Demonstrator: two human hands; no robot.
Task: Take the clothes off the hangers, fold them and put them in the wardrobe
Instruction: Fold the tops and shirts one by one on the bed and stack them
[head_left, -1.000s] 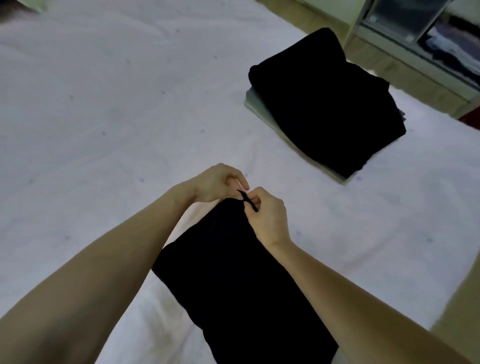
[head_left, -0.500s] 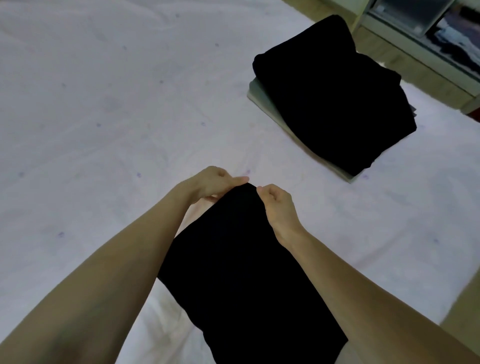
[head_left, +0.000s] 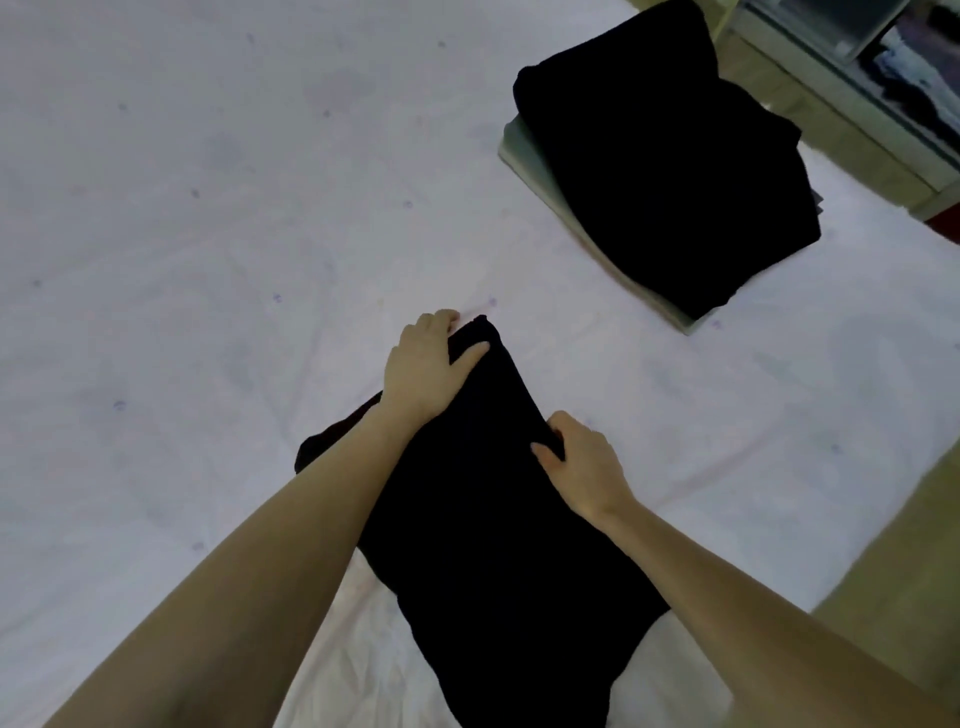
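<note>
A folded black garment (head_left: 488, 519) lies on the white bed sheet (head_left: 208, 234) right in front of me. My left hand (head_left: 423, 366) holds its far left corner, thumb laid on top and fingers over the edge. My right hand (head_left: 584, 465) grips the garment's right edge, thumb on top and fingers curled under the cloth. Further back on the right sits a pile of folded black clothes (head_left: 665, 156) on top of a grey-green folded piece (head_left: 524, 156). The open wardrobe (head_left: 841, 67) shows at the top right corner.
The bed's right edge runs diagonally, with yellowish floor (head_left: 904, 561) beyond it. Light folded items (head_left: 919, 67) lie inside the wardrobe. A wide stretch of sheet spreads to the left.
Both hands were pinching together at the garment's far tip. They have parted: the left hand stays at the far corner, the right hand has slid back along the right edge.
</note>
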